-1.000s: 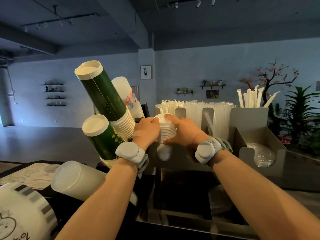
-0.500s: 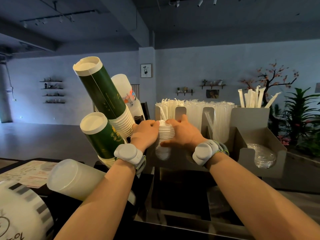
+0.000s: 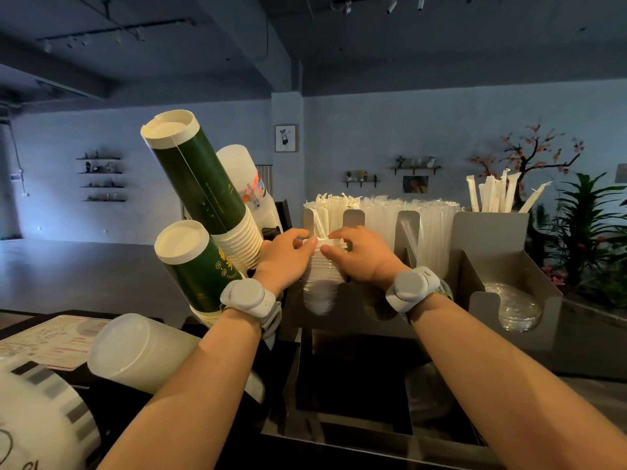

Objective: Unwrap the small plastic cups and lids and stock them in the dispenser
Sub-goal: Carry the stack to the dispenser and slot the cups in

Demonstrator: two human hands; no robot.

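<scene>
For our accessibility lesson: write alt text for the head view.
Both hands, left hand and right hand, press a stack of small cups down into a grey dispenser. Green paper cups stand left, straws behind.

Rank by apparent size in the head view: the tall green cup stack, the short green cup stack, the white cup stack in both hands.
1. Tall green stack
2. Short green stack; nearer the camera, so true size is unsure
3. White stack, partly hidden by the left hand and right hand

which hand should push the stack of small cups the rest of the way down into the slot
Probably the right hand. Its fingers lie over the top of the cup stack, ready to press down, while the left hand holds the stack's side and can steady it in the dispenser.
</scene>
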